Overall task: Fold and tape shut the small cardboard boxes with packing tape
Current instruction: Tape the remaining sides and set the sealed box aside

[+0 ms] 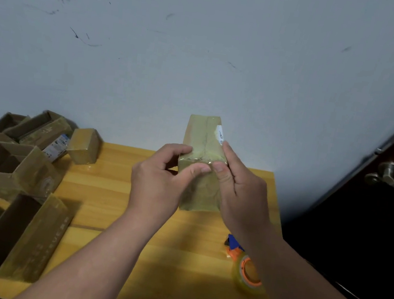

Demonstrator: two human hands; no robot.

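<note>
A small closed cardboard box [205, 135], wrapped in shiny tape with a white label near its far right edge, is held above the wooden table [112, 203]. My left hand [158, 182] grips its left side, thumb pressing on the near edge. My right hand [238, 190] grips the right side, thumb pressing beside the left thumb on the taped edge. A tape roll on an orange and blue dispenser [246, 270] lies on the table at the right, partly hidden by my right forearm.
Several open cardboard boxes [19, 200] are piled at the table's left, with one closed taped box [85, 146] behind them. A pale wall rises behind the table. A dark door with a metal handle [387, 173] stands at the right.
</note>
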